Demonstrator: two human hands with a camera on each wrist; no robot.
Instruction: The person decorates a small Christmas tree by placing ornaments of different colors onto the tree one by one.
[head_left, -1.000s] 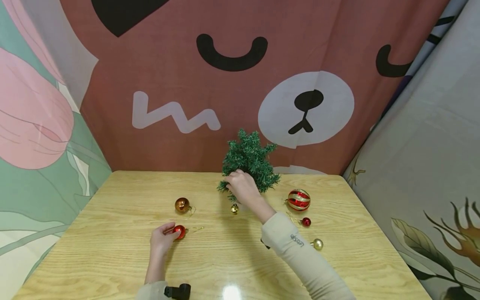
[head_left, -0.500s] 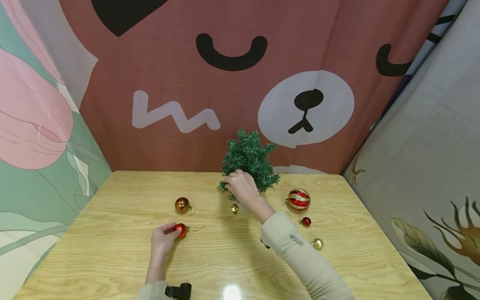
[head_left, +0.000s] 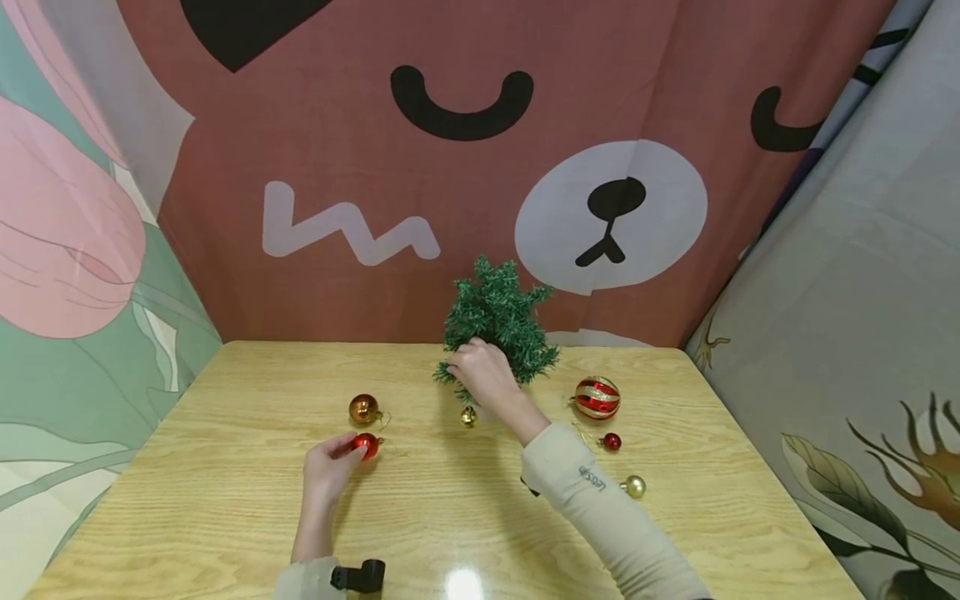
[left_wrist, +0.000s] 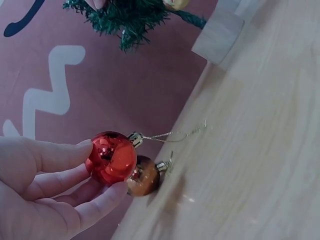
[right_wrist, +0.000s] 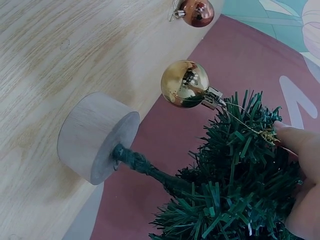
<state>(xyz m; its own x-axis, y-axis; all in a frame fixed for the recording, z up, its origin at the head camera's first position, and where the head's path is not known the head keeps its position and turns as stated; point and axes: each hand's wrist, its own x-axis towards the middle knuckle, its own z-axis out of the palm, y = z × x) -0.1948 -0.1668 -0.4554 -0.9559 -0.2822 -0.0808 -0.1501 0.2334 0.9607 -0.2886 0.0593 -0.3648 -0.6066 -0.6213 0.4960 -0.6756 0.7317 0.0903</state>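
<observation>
My left hand (head_left: 327, 477) pinches a shiny red Christmas ball (left_wrist: 119, 162) between thumb and fingertips; its gold string trails to the right, and the ball is off the table. At the back, a small green artificial Christmas tree (head_left: 497, 304) stands on a pale wooden base (right_wrist: 85, 132). On its lower left side, my right hand (head_left: 487, 379) grips a branch between thumb and fingers, with the fingertips partly hidden by needles. From that branch a gold ball (right_wrist: 182, 84) hangs on its string, just below the hand.
A copper-brown ball (head_left: 364, 409) lies just beyond the left hand. Right of the tree are a striped red and gold ball (head_left: 597, 397), a small dark red ball (head_left: 611, 442) and a pale gold ball (head_left: 634, 487). A bear-printed cloth (head_left: 337, 292) hangs behind the table.
My left hand has raised the red ball and carried it slightly away from me, towards the copper-brown ball. The right hand stays at the same branch.
</observation>
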